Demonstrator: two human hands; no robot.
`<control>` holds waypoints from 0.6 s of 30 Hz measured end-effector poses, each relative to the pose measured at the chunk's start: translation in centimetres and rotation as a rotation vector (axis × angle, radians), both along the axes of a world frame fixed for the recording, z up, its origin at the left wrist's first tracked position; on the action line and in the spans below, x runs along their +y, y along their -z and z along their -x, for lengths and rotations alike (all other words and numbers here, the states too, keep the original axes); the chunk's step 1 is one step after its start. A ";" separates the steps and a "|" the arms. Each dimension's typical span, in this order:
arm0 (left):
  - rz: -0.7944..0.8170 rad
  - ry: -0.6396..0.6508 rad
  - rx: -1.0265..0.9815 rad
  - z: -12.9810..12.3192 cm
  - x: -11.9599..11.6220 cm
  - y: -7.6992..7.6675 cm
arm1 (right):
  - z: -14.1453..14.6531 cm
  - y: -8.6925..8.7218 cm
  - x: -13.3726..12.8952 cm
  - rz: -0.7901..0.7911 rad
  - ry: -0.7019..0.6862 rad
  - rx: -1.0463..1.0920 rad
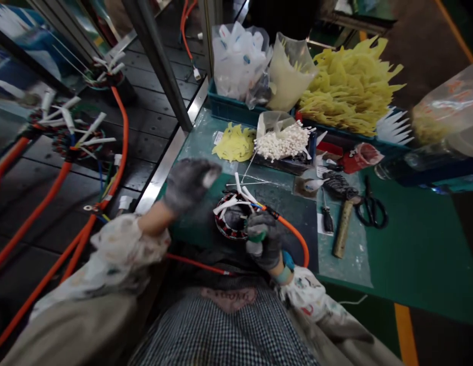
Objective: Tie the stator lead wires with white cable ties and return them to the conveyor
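Note:
A motor stator ring (232,235) with several white sleeves and an orange cable (297,235) lies on the dark mat in front of me. At its right edge is my right hand (264,241), in a grey glove with its fingers curled. Green and white show at those fingers, and I cannot make out what they grip. My left hand (188,185), also gloved, is raised to the left of the ring and apart from it. Motion smears its fingers, and a pale patch shows at their tips. Two thin white cords (255,183) lie behind the ring.
Behind are a tray of white-tipped sticks (284,145), yellow sheet pieces (234,143) and a bin heaped with yellow strips (347,86). To the right lie a mallet (343,229), scissors (370,209) and a screwdriver (327,216). More cabled stators (74,134) stand on the left conveyor.

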State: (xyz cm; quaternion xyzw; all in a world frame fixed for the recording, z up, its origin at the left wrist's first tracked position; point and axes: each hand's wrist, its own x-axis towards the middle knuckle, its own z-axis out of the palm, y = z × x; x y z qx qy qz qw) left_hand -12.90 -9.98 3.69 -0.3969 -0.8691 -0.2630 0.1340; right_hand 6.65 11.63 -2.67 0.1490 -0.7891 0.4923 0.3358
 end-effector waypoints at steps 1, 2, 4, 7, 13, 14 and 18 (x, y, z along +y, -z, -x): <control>0.039 -0.067 -0.038 2.8 0.9 0.3 | 0.4 -0.1 0.4 -0.028 -0.052 0.055; 0.094 -0.096 -0.075 5.4 1.9 0.8 | 0.7 -0.4 0.7 -0.047 -0.089 0.087; 0.166 -0.150 -0.115 9.9 4.4 2.0 | 1.0 -0.8 1.2 -0.106 -0.111 0.066; 0.234 -0.190 -0.164 13.5 7.2 3.5 | 0.7 -1.1 1.5 -0.195 -0.067 0.063; 0.164 -0.190 -0.379 14.3 6.9 2.9 | -0.5 -1.2 1.4 -0.189 0.026 0.103; 0.141 -0.179 -0.409 13.9 6.4 2.6 | -0.4 -1.3 1.3 -0.168 0.019 0.100; -0.019 -0.207 -0.403 8.6 4.2 0.9 | -0.1 -1.5 1.3 0.100 0.019 0.063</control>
